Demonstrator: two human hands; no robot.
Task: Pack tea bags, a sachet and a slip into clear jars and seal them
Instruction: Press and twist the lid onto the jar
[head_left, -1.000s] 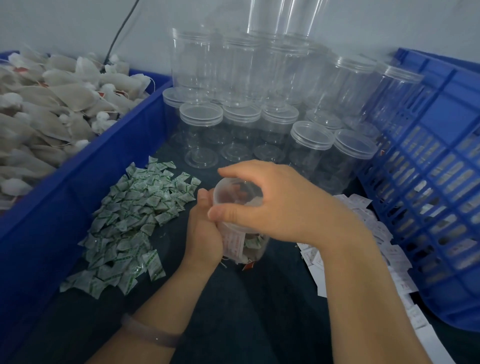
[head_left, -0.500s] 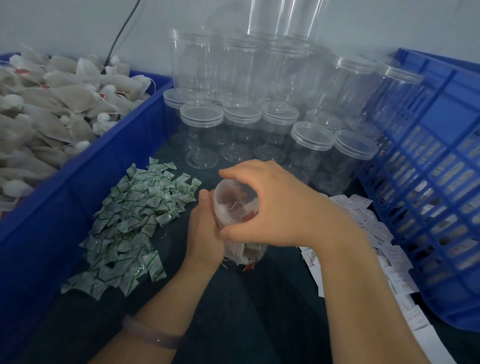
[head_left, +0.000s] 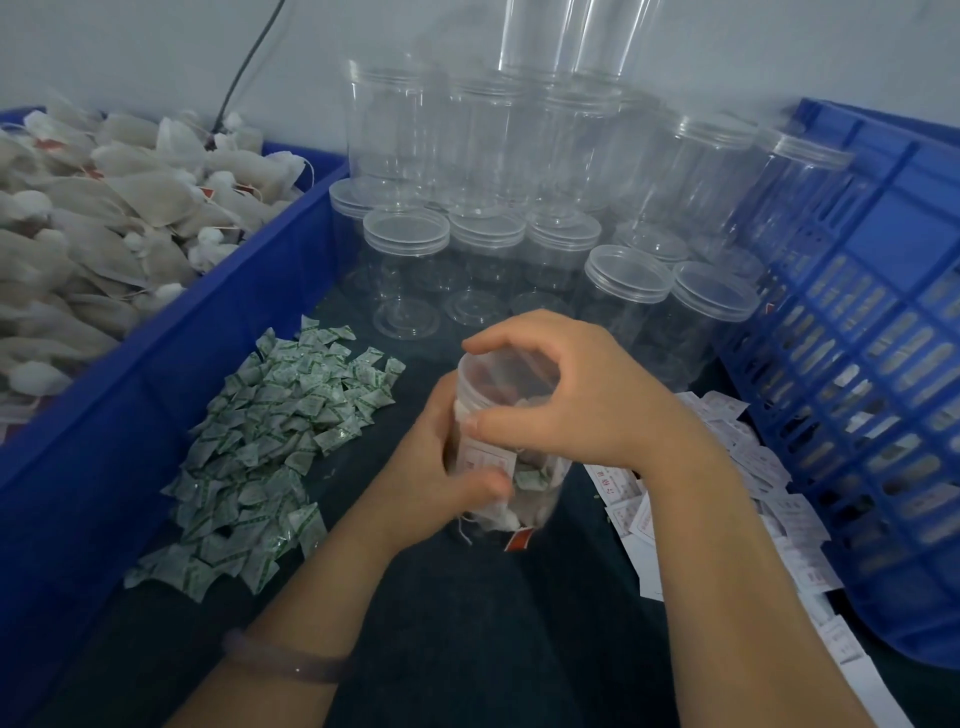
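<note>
A clear jar (head_left: 524, 499) stands on the dark table in front of me, holding tea bags, a green-printed sachet and a white slip. My left hand (head_left: 441, 467) grips the jar's side. My right hand (head_left: 576, 395) curls over its top, fingers and thumb round the clear lid (head_left: 498, 371). A pile of green-and-white sachets (head_left: 270, 441) lies to the left. White slips (head_left: 748, 467) are strewn on the right. Tea bags (head_left: 104, 228) fill the blue bin on the far left.
Many empty lidded clear jars (head_left: 519, 234) stand stacked behind the jar I hold. A blue slatted crate (head_left: 878, 364) stands at the right, the solid blue bin's wall (head_left: 156, 374) at the left. A black cable (head_left: 249, 67) runs up the wall.
My right hand has turned on the lid, the fingers shifting round its rim. The left hand and the jar stay in place.
</note>
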